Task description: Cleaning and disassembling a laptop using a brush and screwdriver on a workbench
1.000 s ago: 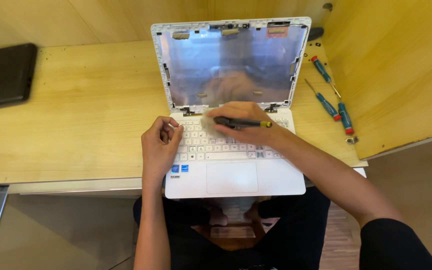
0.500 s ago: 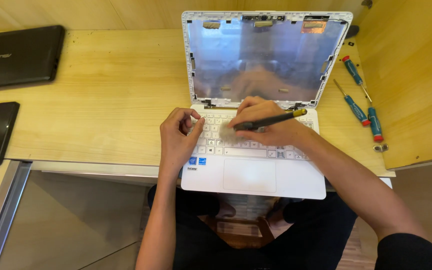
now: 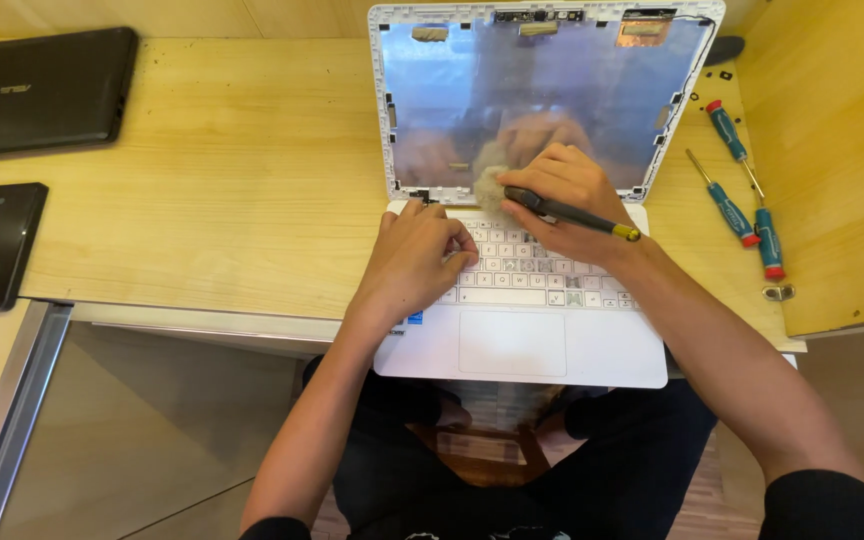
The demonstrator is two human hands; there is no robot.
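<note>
Fingers (image 3: 552,195) of my right hand (image 3: 562,200) clench a black screwdriver (image 3: 582,215) at the white laptop (image 3: 522,330) hinge edge, while my left hand (image 3: 414,262) rests curled, holding nothing, on its keyboard, bracing it (spare screwdrivers (image 3: 737,200) lie right of the laptop on the bench (image 3: 222,190)).
</note>
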